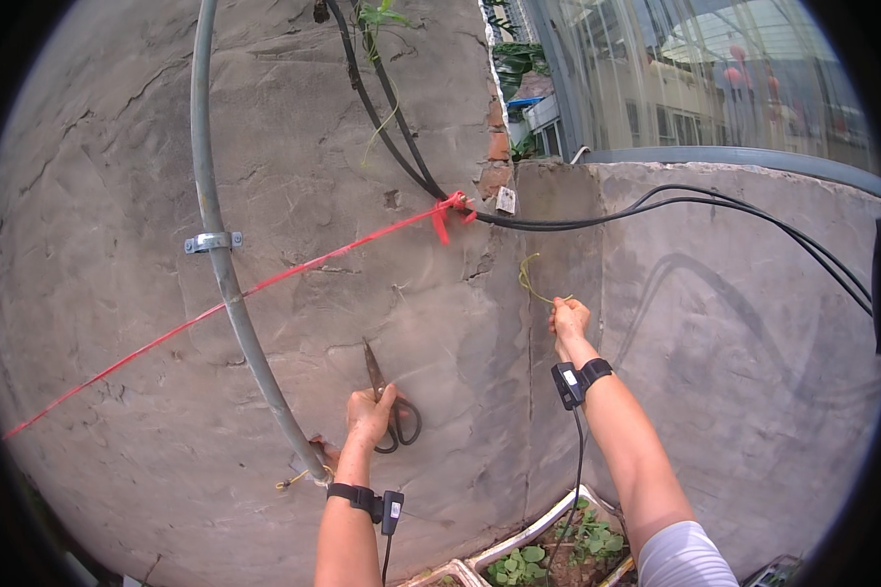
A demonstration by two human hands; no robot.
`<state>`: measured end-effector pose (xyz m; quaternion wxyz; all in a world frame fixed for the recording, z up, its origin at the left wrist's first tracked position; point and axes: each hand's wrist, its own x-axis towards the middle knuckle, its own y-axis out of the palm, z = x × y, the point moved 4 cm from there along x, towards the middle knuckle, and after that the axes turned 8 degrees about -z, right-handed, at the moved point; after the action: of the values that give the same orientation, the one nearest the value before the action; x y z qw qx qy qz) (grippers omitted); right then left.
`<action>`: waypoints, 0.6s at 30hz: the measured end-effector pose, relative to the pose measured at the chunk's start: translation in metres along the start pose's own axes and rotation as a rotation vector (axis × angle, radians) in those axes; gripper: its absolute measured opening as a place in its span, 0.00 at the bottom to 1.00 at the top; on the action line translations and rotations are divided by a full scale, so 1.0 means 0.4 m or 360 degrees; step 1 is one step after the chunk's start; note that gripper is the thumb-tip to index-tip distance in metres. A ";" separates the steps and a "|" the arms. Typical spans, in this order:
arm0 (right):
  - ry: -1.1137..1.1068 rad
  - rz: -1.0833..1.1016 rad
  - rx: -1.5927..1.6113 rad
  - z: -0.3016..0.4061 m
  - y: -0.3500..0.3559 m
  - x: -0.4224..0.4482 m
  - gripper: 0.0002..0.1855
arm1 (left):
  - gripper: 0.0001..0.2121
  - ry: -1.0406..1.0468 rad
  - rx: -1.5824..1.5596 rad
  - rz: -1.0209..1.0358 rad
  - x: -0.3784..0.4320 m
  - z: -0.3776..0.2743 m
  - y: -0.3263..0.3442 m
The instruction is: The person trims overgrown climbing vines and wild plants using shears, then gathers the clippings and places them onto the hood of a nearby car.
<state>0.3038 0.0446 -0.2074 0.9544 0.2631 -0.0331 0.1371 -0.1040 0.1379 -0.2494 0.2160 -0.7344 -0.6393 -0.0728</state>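
My left hand (369,413) grips a pair of scissors (375,370) around the middle, near the pivot. The dark, rusty-looking blades are together and point up, while the black handle loops hang below my fingers. Farther right, my right hand (571,320) pinches one end of a thin yellow-green strand (526,277), possibly a plant tendril or a string. Its curled free end rises up and left in front of the wall corner. A red plastic cord (301,265) runs slantwise across the wall and is knotted by two black cables (550,221).
A grey pipe (204,154), held by a metal clamp (214,242), runs down the rough plastered wall (117,308). Yellow string is tied at its lower end. Planter boxes (536,530) with green seedlings stand at the wall's foot. Clear sheeting (705,88) tops the right wall.
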 end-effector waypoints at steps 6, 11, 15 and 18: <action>0.0309 0.0321 -0.2150 -0.283 -0.891 0.001 0.08 | 0.15 0.0001 0.0012 -0.0015 -0.013 -0.002 -0.032; 0.0827 0.0354 -0.3913 -0.106 -1.802 -0.102 0.29 | 0.18 -0.0032 0.0310 -0.0053 0.009 0.029 -0.013; 0.0819 0.0157 -0.3822 0.177 -1.695 0.107 0.39 | 0.18 -0.0050 0.0249 -0.0046 0.008 0.030 -0.006; -0.0773 0.0427 -0.2786 0.464 -0.878 -0.066 0.29 | 0.19 -0.0031 0.0354 -0.0041 -0.009 -0.009 -0.004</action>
<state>0.3782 -0.3462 -0.2246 0.7560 -0.5380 -0.3551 0.1136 -0.1056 0.1333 -0.2470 0.2891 -0.6984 -0.6548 0.0030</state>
